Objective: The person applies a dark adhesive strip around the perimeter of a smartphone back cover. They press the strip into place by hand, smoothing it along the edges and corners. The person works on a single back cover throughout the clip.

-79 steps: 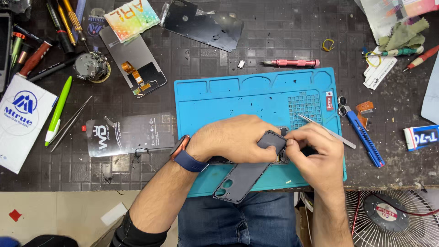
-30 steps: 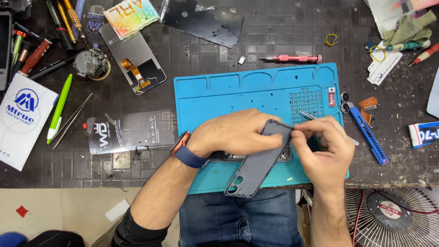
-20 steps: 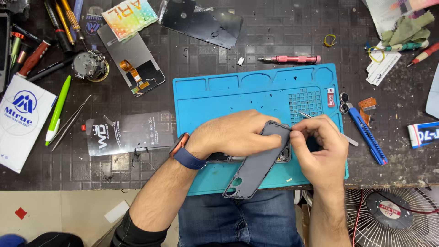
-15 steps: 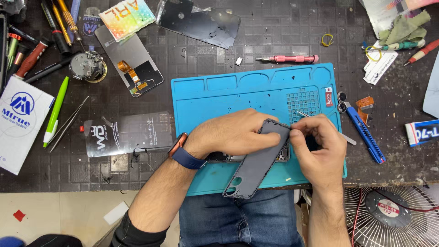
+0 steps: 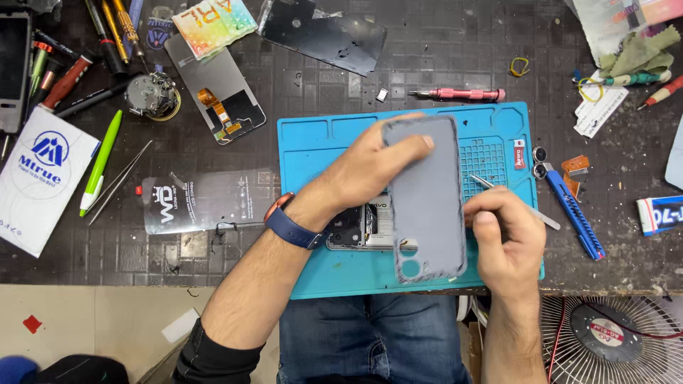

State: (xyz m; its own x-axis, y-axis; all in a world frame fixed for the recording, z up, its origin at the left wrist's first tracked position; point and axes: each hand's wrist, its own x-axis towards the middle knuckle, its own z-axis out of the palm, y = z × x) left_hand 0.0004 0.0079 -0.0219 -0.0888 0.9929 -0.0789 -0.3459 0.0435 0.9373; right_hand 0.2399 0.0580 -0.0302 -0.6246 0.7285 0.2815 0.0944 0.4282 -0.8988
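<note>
My left hand (image 5: 363, 167) grips a grey phone back cover (image 5: 427, 203) near its top edge and holds it upright over the blue work mat (image 5: 313, 146). Two round camera holes show at the cover's lower end. Under the cover lies an opened phone (image 5: 359, 227) with its inner parts exposed, resting on the mat. My right hand (image 5: 505, 238) is to the right of the cover and pinches a thin metal tool (image 5: 541, 213) whose tip points toward the mat's grid area.
A blue utility knife (image 5: 576, 213) lies right of the mat and a pink screwdriver (image 5: 455, 94) behind it. A phone screen with orange flex (image 5: 213, 89), tweezers (image 5: 121, 181), a green pen (image 5: 99, 163) and a plastic film (image 5: 206, 199) lie left. A fan (image 5: 612, 334) sits at lower right.
The back cover has come off the phone. My left hand lifted it up and away, exposing the phone's inside, while my right hand drew back to the right with the tool.
</note>
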